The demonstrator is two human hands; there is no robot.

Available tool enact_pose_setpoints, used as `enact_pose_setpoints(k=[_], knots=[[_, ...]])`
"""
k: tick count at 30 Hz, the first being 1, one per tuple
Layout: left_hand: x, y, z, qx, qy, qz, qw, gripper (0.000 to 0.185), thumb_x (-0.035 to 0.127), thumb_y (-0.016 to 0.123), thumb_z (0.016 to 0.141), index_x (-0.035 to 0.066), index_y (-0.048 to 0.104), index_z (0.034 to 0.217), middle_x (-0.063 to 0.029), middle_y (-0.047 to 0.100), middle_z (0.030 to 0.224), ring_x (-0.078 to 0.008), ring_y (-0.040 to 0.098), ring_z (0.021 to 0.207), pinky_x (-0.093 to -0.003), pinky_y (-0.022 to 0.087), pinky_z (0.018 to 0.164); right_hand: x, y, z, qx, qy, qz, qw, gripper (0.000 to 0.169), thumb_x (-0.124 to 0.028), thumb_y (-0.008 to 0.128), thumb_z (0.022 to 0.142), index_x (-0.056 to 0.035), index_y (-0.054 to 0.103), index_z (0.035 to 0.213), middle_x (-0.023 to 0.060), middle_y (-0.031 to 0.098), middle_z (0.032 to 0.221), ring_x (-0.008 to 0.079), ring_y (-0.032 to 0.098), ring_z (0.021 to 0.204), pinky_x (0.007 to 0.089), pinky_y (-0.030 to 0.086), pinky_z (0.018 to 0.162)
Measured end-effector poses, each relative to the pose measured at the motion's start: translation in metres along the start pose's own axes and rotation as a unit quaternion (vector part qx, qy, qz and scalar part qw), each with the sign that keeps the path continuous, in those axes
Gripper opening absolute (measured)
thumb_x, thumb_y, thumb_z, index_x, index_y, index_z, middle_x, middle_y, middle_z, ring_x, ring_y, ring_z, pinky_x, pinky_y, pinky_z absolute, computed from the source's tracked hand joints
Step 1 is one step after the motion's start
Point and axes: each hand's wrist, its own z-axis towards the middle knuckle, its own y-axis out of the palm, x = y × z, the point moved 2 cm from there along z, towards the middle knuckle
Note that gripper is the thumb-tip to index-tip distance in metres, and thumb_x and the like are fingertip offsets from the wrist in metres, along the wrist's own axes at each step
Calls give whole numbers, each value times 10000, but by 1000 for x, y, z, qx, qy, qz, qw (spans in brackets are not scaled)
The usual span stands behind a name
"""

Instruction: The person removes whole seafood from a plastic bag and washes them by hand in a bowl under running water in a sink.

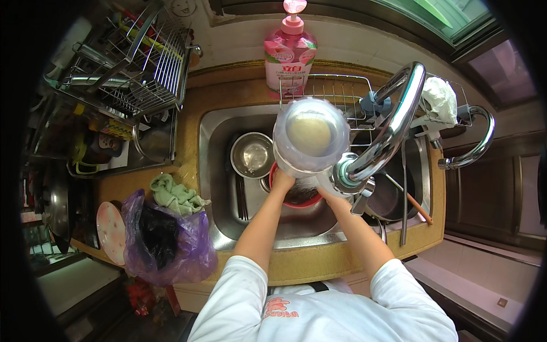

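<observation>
Both forearms reach down into the steel sink (222, 233), over a red basin (299, 204). Only the wrist side of my left hand (283, 180) shows at the basin's left rim. My right hand (327, 196) is at its right side, likewise mostly covered. A round translucent water filter (311, 132) on the chrome faucet (404, 113) blocks the fingers and whatever they hold. Water streams from below the filter into the basin, where dark contents are only partly seen. A steel bowl (252, 154) and several dark chopsticks (242, 199) lie left of the basin.
A pan (386, 199) with a wooden-ended utensil (419, 208) occupies the right bowl. Behind the sink stand a pink soap pump bottle (291, 60) and a wire rack (337, 85). Leftward are a green cloth (175, 194), a purple plastic bag (194, 239), a plate (110, 233) and a dish rack (149, 72).
</observation>
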Motion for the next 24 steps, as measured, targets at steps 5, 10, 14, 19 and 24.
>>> enact_pose_setpoints(k=[5,10,14,19,24], knots=[[-30,20,8,-76,1,70,995,650,386,586,726,139,400,1298,-163,364,1345,-355,334,1235,-445,284,1007,23,-2,3,41,2,26,999,385,-217,477,887,-74,414,1238,71,470,1224,194,462,1109,332,378,966],[139,-53,-60,39,123,142,981,515,98,609,681,24,489,1176,-272,388,1265,-452,327,1190,-495,298,985,31,-18,19,81,-31,-7,996,395,-214,472,895,-70,395,1255,78,450,1250,199,449,1129,338,376,973],[117,-57,-46,9,64,79,995,419,33,576,678,24,540,1096,-233,493,1172,-415,454,1086,-472,425,856,22,-3,28,47,-55,-9,997,404,-211,468,901,-68,380,1269,84,433,1271,202,440,1145,342,374,979],[76,-12,-27,-13,169,65,983,413,138,574,730,69,527,1135,-167,512,1194,-331,465,1119,-411,407,903,39,16,37,6,-80,12,997,415,-207,463,909,-64,362,1285,91,413,1297,207,428,1165,348,373,987],[55,22,15,-31,156,62,985,432,197,558,740,84,517,1156,-145,494,1223,-318,431,1153,-412,361,940,105,-19,29,-53,-46,180,981,426,-204,458,917,-61,343,1302,97,392,1323,211,415,1186,354,371,995]])
